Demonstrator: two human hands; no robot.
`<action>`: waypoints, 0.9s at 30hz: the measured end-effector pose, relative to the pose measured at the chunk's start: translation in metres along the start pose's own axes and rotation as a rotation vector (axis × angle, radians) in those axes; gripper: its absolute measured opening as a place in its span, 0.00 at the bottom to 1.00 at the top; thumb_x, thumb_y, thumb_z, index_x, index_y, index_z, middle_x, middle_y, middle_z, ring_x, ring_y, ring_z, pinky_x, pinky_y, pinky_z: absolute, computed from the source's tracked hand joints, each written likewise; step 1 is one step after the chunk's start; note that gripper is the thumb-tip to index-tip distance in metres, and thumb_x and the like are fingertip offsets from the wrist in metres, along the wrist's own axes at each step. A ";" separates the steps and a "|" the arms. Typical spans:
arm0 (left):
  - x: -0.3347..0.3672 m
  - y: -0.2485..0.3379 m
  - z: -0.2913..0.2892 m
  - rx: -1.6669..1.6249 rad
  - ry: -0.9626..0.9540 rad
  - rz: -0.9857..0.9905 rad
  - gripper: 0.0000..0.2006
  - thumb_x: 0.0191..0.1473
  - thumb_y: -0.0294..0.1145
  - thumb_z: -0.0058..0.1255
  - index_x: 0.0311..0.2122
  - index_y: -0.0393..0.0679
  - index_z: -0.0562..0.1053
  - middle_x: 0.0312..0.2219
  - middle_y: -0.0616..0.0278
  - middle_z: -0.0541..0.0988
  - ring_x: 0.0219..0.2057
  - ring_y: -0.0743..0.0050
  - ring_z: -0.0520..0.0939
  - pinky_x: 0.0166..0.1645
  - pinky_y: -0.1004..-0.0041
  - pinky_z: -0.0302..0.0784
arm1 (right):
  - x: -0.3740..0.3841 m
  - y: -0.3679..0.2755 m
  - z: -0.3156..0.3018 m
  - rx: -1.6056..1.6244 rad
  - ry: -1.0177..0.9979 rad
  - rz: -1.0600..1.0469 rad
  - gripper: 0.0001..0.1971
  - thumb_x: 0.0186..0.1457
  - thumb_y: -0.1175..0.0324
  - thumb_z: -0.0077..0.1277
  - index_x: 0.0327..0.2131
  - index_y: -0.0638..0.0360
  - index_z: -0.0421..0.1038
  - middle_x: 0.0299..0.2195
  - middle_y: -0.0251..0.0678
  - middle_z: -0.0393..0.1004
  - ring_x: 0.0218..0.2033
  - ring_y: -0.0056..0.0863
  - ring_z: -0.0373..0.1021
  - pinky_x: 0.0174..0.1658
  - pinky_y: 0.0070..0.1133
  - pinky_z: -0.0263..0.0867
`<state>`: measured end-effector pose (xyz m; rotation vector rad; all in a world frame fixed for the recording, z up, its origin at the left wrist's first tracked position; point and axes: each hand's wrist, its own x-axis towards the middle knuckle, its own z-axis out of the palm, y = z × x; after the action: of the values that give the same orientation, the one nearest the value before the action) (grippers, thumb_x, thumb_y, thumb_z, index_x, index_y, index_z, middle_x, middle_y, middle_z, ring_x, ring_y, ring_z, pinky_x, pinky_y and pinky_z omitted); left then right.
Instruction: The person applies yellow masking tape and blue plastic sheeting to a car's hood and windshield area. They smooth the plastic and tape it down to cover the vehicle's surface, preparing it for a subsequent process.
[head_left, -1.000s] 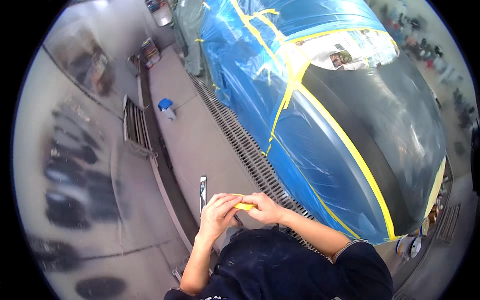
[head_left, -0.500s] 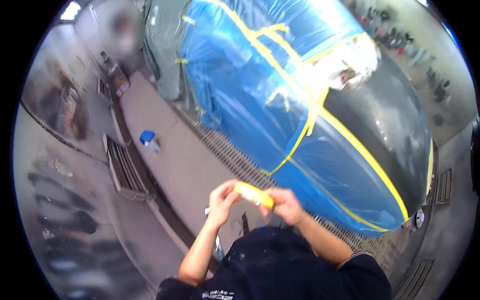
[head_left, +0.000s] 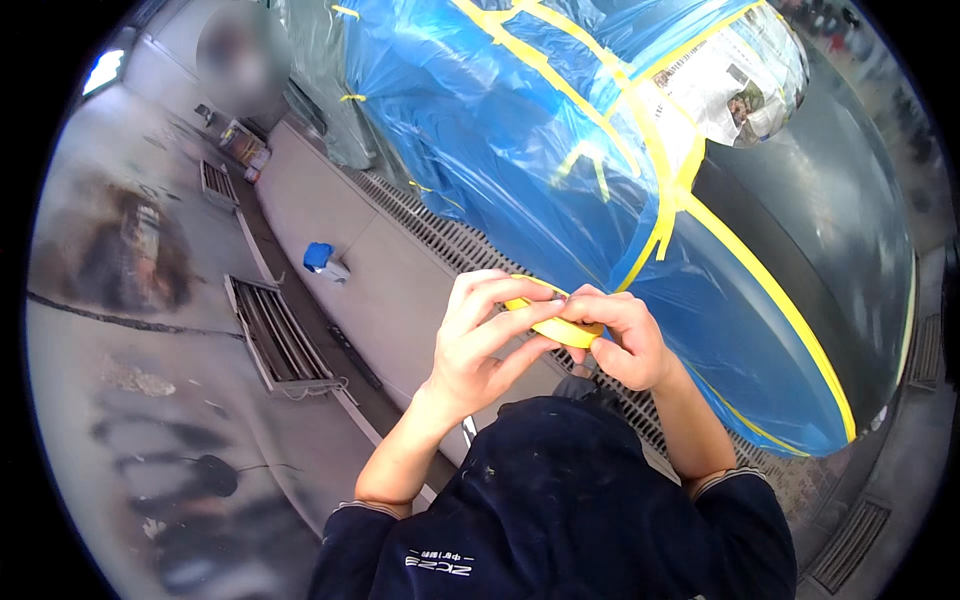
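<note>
A roll of yellow masking tape (head_left: 568, 331) is held up in front of my chest between both hands. My left hand (head_left: 482, 345) grips its left side, fingers over the top and thumb below. On the other side, my right hand (head_left: 632, 342) pinches the roll's right end with bent fingers. Just beyond the hands stands a car covered in blue plastic film (head_left: 500, 130). Strips of yellow tape (head_left: 755, 285) run along the film's edges. Newspaper (head_left: 715, 90) wraps a bulging part, and a bare dark body panel (head_left: 830, 190) shows on the right.
A floor grating (head_left: 440, 225) runs beside the car. A small container with a blue lid (head_left: 322, 258) stands on the floor to the left. Slatted vents (head_left: 280, 335) line the stained wall at left, and another vent (head_left: 850, 545) sits at lower right.
Both hands have risen with the tape roll and moved slightly right, and my left fingers now reach further over it. The view has shifted, with the car's covered side appearing nearer.
</note>
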<state>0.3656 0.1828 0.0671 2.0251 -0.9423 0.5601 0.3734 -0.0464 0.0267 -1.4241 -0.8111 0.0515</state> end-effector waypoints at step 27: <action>0.128 -0.116 0.089 -0.564 -0.597 0.172 0.15 0.46 0.22 0.69 0.37 0.40 0.74 0.34 0.56 0.78 0.28 0.59 0.81 0.31 0.68 0.79 | -0.005 0.066 -0.104 0.177 0.208 0.252 0.21 0.44 0.71 0.42 0.39 0.72 0.78 0.21 0.34 0.73 0.20 0.21 0.64 0.26 0.20 0.58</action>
<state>0.5409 0.1014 0.0445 1.6093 -1.4425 -0.2414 0.4522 -0.1248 -0.0267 -1.3307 -0.4429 0.1614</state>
